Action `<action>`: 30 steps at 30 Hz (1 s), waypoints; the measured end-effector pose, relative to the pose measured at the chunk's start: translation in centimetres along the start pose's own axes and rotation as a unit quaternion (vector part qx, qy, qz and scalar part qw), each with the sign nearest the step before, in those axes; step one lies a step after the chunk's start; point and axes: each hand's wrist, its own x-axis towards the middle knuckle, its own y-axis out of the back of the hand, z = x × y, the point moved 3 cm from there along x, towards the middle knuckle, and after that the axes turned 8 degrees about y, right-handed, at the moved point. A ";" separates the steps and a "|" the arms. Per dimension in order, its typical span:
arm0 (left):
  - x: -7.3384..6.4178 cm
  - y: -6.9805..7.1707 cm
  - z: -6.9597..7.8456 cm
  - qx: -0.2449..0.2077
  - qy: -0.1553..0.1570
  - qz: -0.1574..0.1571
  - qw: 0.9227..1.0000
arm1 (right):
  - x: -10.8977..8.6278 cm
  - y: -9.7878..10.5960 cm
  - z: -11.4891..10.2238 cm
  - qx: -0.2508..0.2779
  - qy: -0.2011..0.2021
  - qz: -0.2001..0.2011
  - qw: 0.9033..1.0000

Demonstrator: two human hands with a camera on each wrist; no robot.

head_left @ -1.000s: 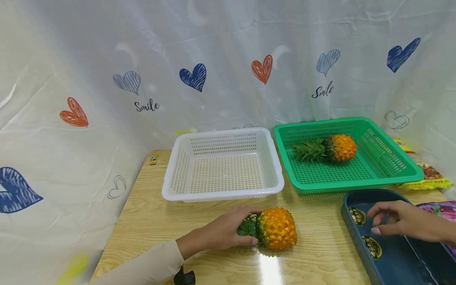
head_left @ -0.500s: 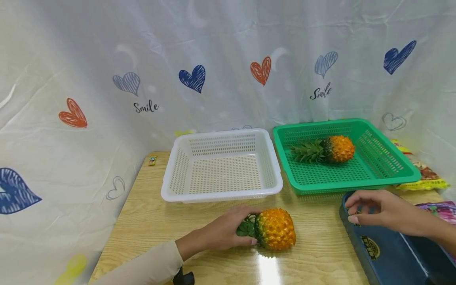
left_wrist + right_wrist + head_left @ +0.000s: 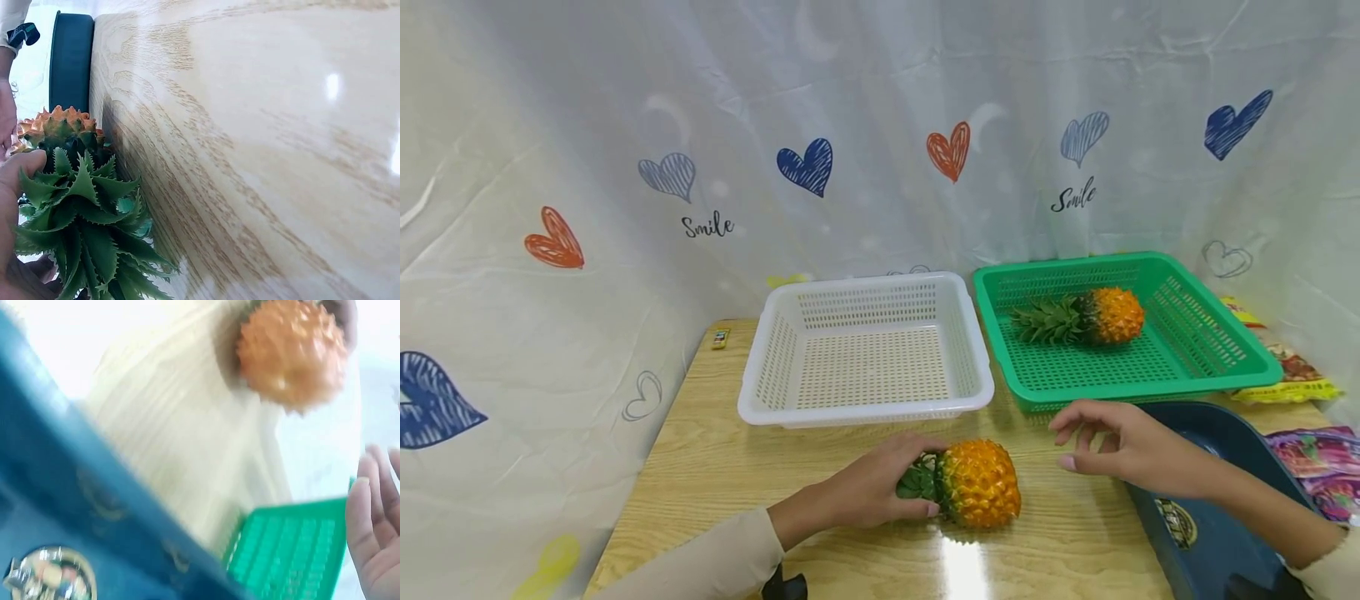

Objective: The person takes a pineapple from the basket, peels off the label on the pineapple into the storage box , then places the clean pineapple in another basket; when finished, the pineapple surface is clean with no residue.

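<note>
A pineapple (image 3: 981, 485) with a bumpy orange body lies on its side on the wooden table (image 3: 850, 567). My left hand (image 3: 872, 487) grips it at the leafy end; in the left wrist view the thumb presses near the base of the green leaves (image 3: 87, 231). To the right, my right hand (image 3: 1135, 450) hovers over the left edge of a dark blue tray (image 3: 1210, 533), fingers loosely bent and holding nothing. The right wrist view has the pineapple's blunt end (image 3: 292, 356) apart from the right hand (image 3: 378, 531).
Behind the hands stand a white basket (image 3: 865, 412) and a green basket (image 3: 1142, 390); a second pineapple (image 3: 1116, 317) lies in the green one. Snack bags (image 3: 1292, 375) and purple packets (image 3: 1318, 467) lie at the right. A small yellow packet (image 3: 721, 338) sits far left.
My right hand has moved left from above the blue tray to its left edge, closer to the pineapple. The left hand keeps its grip on the pineapple in the same place.
</note>
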 end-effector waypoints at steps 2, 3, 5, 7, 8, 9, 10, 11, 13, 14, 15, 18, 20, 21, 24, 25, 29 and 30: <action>-0.1 0.0 0.0 0.002 0.000 0.001 1.000 | 0.5 -0.7 -0.1 0.003 -0.006 0.002 1.000; -0.1 0.0 0.0 0.001 0.002 0.000 1.000 | 0.8 -1.0 -0.2 0.003 -0.009 0.004 1.000; -0.1 -0.1 -0.1 0.003 0.005 0.001 1.000 | 1.2 -1.5 -0.2 0.000 -0.013 0.004 1.000; -0.2 -0.1 -0.1 0.004 0.008 0.000 1.000 | 1.5 -2.0 -0.2 -0.005 -0.018 0.003 1.000; -0.2 0.0 -0.1 0.004 0.009 0.000 1.000 | 1.6 -2.2 -0.2 -0.008 -0.020 0.003 1.000; -0.1 0.0 -0.1 0.003 0.009 0.000 1.000 | 1.8 -2.4 -0.2 -0.012 -0.023 0.004 1.000; -0.1 0.0 -0.1 0.002 0.009 0.000 1.000 | 1.9 -2.6 -0.1 -0.015 -0.028 0.003 1.000; -0.1 0.0 -0.1 0.002 0.008 0.000 1.000 | 2.0 -2.8 -0.1 -0.015 -0.032 0.003 0.999; 0.0 0.0 0.0 0.002 0.006 0.001 1.000 | 2.2 -3.2 0.1 -0.016 -0.041 0.004 0.999; 0.1 0.0 0.0 0.001 0.005 0.002 1.000 | 2.4 -3.4 0.1 -0.015 -0.044 0.004 0.999; 0.1 0.0 0.0 0.001 0.004 0.003 1.000 | 2.6 -3.6 0.2 -0.012 -0.047 0.003 0.999; 0.1 0.0 0.0 0.001 0.004 0.005 1.000 | 3.1 -4.3 0.3 -0.003 -0.049 0.001 0.999; 0.0 -0.1 -0.1 0.000 0.004 0.006 1.000 | 3.4 -4.8 0.3 -0.002 -0.048 -0.001 0.999; 0.1 -0.1 -0.1 0.000 0.004 0.007 1.000 | 3.5 -5.0 0.3 -0.004 -0.045 -0.003 0.999; 0.1 -0.1 -0.1 -0.001 0.004 0.009 1.000 | 3.9 -5.7 0.3 -0.009 -0.043 -0.006 0.999; 0.1 -0.2 -0.2 -0.001 0.004 0.009 1.000 | 4.1 -5.9 0.4 -0.014 -0.042 -0.008 0.999; 0.1 -0.2 -0.3 -0.002 0.004 0.008 1.000 | 4.5 -6.5 0.6 -0.025 -0.042 -0.018 0.999; 0.1 -0.2 -0.3 -0.002 0.003 0.008 1.000 | 4.6 -6.6 0.7 -0.025 -0.042 -0.021 0.999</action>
